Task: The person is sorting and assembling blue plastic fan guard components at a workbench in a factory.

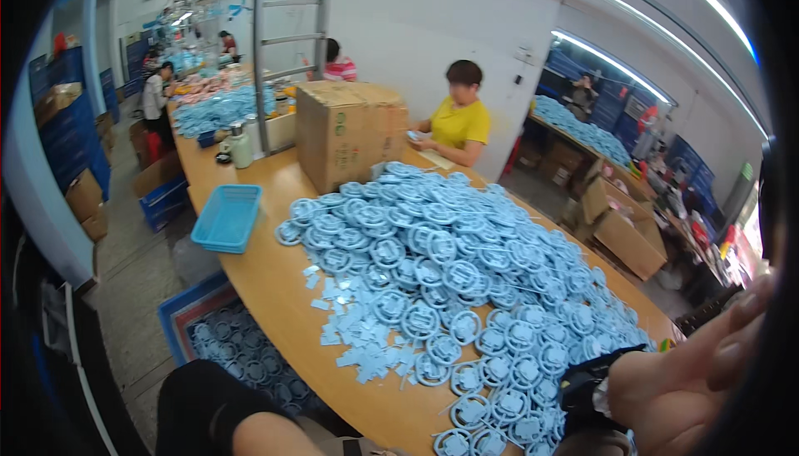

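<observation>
My right hand [691, 373] is raised close to the view at the lower right, a black band [595, 381] by its wrist. Its fingers bend toward the dark rim, where their ends are lost, so I cannot make out any hold. Below and behind it spreads a big heap of light blue round plastic pieces [441, 248], ring-shaped with a flat insert. Small flat light blue bits [366, 331] lie scattered at the heap's left side. My left hand is out of sight; a dark sleeve [200, 398] and some bare skin show at the lower edge.
The heap rests on a long wooden table [283, 323]. Blue baskets [227, 216] and a cardboard box [345, 136] stand on it. A person in yellow [462, 123] works across the table. Below its left edge sits a crate [179, 323] of round pieces. Open cartons [624, 231] stand at right.
</observation>
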Motion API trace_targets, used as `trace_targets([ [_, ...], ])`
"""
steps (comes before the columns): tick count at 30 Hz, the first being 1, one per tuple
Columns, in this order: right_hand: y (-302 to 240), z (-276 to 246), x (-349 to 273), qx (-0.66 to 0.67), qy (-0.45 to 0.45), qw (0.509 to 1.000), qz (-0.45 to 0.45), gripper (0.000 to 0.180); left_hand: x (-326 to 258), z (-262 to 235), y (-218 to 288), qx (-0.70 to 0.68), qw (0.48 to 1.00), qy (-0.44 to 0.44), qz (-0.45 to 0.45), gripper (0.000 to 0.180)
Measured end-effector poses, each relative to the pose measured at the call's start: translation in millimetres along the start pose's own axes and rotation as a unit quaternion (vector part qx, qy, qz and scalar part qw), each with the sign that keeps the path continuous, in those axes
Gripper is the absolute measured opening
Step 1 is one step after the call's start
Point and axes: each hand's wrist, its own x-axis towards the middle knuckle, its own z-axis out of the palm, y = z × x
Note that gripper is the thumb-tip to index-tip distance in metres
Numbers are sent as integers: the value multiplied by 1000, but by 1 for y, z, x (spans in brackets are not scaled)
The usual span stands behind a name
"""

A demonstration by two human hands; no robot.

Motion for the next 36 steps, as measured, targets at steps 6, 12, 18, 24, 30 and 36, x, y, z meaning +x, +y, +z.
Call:
trace_targets([
  [6, 35, 114, 33, 15, -54, 998, 24, 26, 0, -38, -5, 43, 987, -136, -81, 64],
  [12, 201, 142, -203, -190, -280, 889, 310, 39, -35, -126, 5, 359, 891, -200, -193, 57],
  [18, 289, 157, -394, -241, -347, 748, 513, 54, -148, -311, -57, 753, 520, 148, -375, 51],
  [24, 327, 159, -424, -176, -262, 695, 646, 74, -139, -425, -164, 820, 472, 8, -324, 62],
  [30, 318, 216, -413, -127, -257, 669, 686, 77, -99, -476, -205, 816, 439, 89, -366, 79],
  [36, 306, 269, -393, -127, -153, 743, 639, 67, -112, -520, -175, 791, 461, 110, -386, 79],
])
